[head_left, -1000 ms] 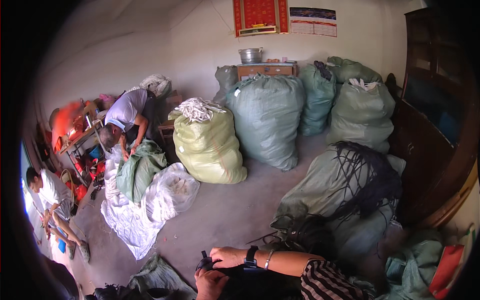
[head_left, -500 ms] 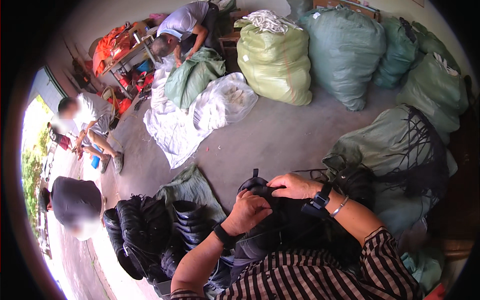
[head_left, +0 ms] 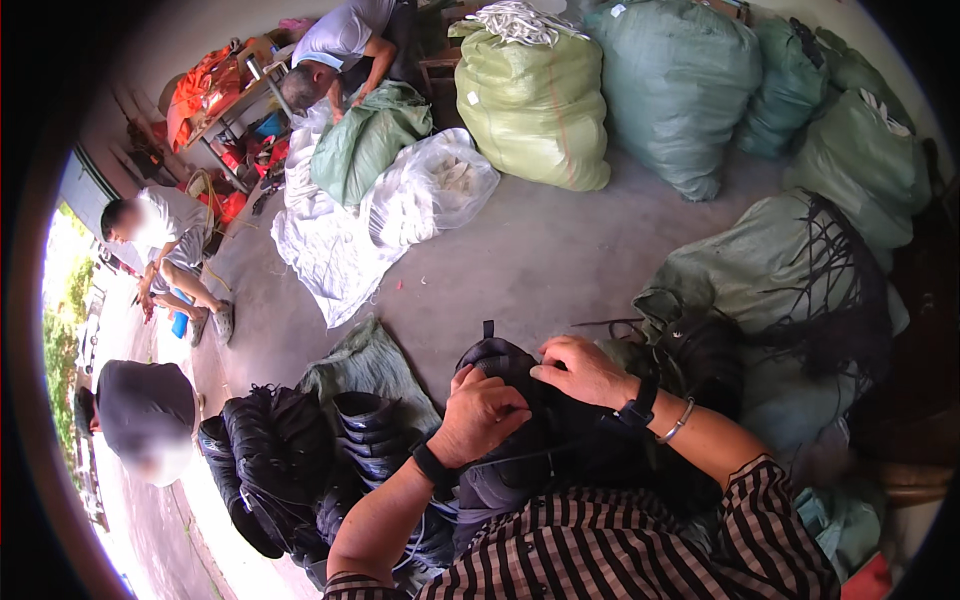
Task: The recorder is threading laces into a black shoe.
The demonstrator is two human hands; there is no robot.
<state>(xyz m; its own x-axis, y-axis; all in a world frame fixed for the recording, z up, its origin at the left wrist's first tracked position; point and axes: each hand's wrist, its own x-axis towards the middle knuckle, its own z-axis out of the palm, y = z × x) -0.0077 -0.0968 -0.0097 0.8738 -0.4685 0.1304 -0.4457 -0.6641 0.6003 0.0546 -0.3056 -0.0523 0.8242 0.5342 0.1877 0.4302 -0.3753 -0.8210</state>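
Hands at frame centre: left hand (head_left: 485, 412) and right hand (head_left: 580, 370) both pinch dark fabric piece (head_left: 500, 362); mid-handling, firm hold needed.

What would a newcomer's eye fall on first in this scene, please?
Probably the two hands at lower centre, left hand and right hand, both pressed onto a dark fabric piece on the lap. Next, the stack of dark shoe uppers at lower left, then the big stuffed sacks along the top, on the concrete floor.

Two hands (head_left: 480, 415); three other people (head_left: 335, 50); five stuffed sacks (head_left: 535, 100)
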